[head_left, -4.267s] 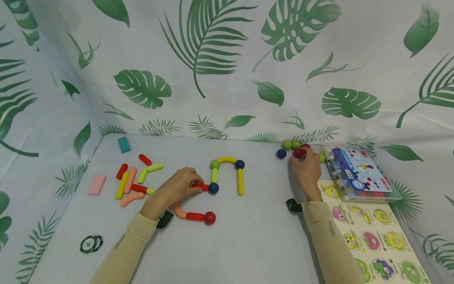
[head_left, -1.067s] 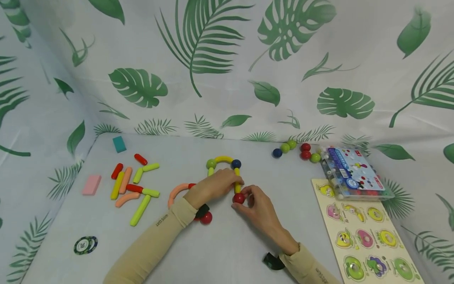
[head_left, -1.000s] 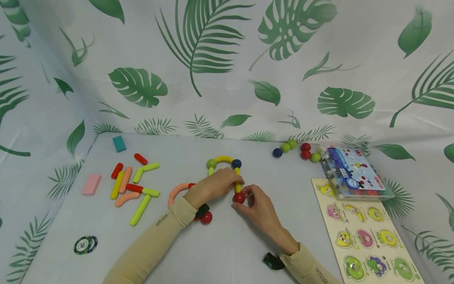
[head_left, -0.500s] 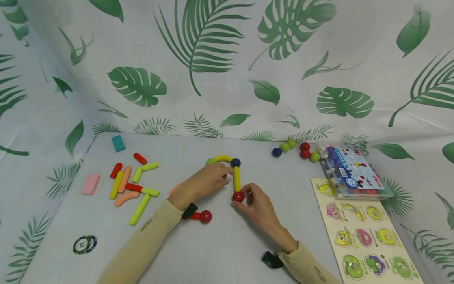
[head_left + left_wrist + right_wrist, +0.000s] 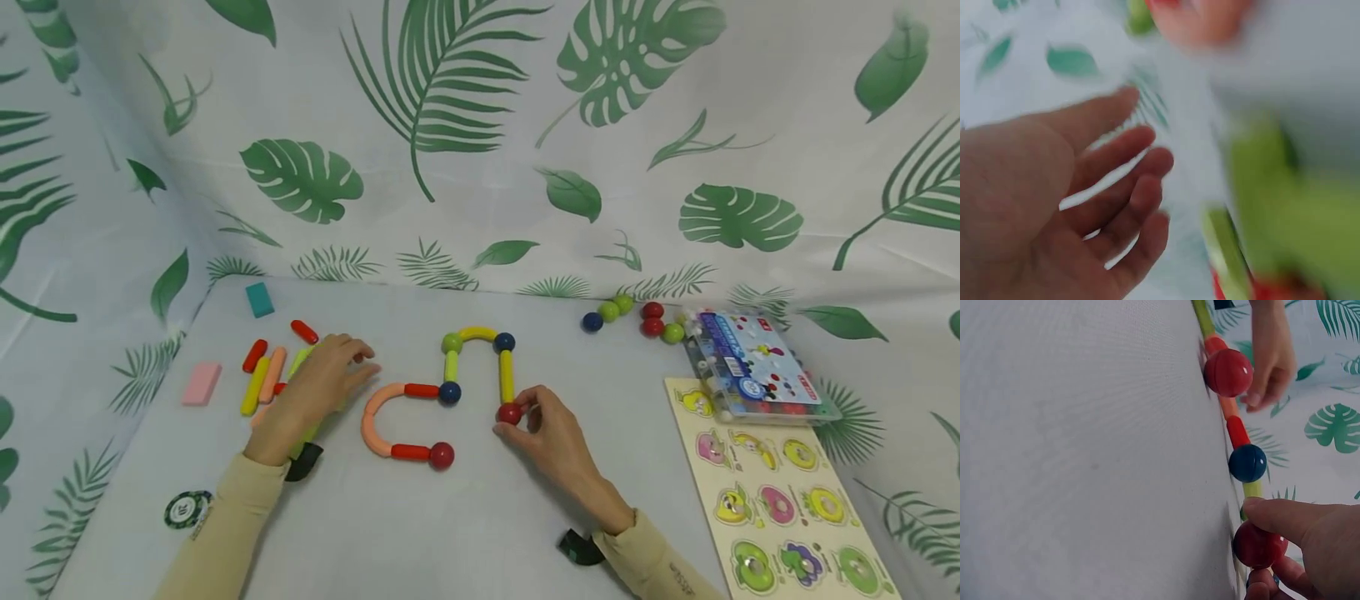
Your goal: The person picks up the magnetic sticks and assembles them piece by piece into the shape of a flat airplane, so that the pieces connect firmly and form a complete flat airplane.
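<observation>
Chip [image 5: 187, 509]: a round token lies near your left sleeve, at the table's front left.
Blocks: a pink block [image 5: 202, 383] and a teal block [image 5: 259, 299] sit apart at the far left.
Loose sticks [image 5: 258, 379]: red, yellow, orange and green rods lie in a heap at the left; none of these is joined to anything yet.
Left hand [image 5: 315, 392]: your fingers are spread and relaxed over that heap, holding nothing. The left wrist view is blurred, but it shows the palm bare with green rods just beside it.
Chain: this looks well along. A lower red ball [image 5: 442, 455] starts it, then a red rod, an orange curve [image 5: 371, 417], another red rod, a blue ball [image 5: 449, 392], a green rod up to a green ball [image 5: 452, 342], a yellow arch [image 5: 478, 334], a second blue ball [image 5: 504, 342] and a yellow rod [image 5: 507, 377] coming down.
Red ball [image 5: 509, 413]: it sits at the foot of the yellow rod, touching it, on the table at mid-front.
Right hand [image 5: 558, 437]: your thumb and fingertips pinch this red ball; the right wrist view shows them curled round it.
Left to do: judging by the unused rods, the chain could still grow past that ball.
Spare balls [image 5: 630, 315]: blue, green and red ones cluster at the back right.
Box [image 5: 757, 367]: a clear case lies at the right.
Puzzle board [image 5: 780, 492]: it lies in front of the box.
</observation>
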### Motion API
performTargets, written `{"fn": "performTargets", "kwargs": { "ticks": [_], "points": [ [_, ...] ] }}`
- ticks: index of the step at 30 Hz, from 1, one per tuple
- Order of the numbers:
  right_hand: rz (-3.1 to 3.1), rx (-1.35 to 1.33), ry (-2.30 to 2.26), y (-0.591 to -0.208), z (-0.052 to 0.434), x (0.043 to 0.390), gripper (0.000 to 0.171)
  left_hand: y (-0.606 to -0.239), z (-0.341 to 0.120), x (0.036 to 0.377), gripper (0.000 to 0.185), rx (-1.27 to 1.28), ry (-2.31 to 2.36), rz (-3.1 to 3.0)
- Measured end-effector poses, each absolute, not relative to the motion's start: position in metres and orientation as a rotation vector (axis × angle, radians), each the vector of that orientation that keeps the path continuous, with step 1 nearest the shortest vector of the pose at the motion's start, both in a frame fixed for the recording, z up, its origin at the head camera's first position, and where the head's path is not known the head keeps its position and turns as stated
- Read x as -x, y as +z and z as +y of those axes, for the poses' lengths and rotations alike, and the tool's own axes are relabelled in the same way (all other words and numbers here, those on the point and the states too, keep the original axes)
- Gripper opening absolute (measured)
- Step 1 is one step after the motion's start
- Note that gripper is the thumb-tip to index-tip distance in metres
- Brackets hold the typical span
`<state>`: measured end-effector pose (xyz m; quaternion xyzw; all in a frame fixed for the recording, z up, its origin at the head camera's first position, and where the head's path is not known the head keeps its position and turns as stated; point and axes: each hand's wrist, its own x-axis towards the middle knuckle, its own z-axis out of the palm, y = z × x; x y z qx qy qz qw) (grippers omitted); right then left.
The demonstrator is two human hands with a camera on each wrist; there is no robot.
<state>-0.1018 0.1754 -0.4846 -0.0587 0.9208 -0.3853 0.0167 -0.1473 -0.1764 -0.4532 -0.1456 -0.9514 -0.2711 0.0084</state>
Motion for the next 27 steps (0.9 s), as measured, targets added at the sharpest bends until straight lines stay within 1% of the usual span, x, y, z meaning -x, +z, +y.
{"fn": "performTargets", "kwargs": {
  "ticks": [4, 7, 10, 20, 24, 27],
  "points": [
    [2.867, 0.174, -1.193, -0.485, 0.177, 0.101, 0.046, -0.461, -0.217, 0.148, 0.027, 0.267, -0.783, -2.943],
    [2.867, 0.173, -1.197, -0.486, 0.178, 0.101, 0.046, -0.465, -0.233, 0.151, 0.030, 0.230, -0.761, -2.930],
    [2.867, 0.178, -1.205, -0.487, 0.179, 0.100, 0.046, -0.467, -0.238, 0.155, 0.032, 0.238, -0.741, -2.913],
    [2.848, 0.213, -1.207, -0.486, 0.180, 0.101, 0.044, -0.468, -0.232, 0.157, 0.025, 0.245, -0.618, -2.865],
    [2.850, 0.241, -1.210, -0.487, 0.181, 0.102, 0.045, -0.460, -0.219, 0.153, 0.023, 0.337, -0.678, -2.827],
    [2.852, 0.245, -1.208, -0.488, 0.181, 0.102, 0.045, -0.451, -0.200, 0.150, 0.025, 0.464, -0.696, -2.826]
  ]
}}
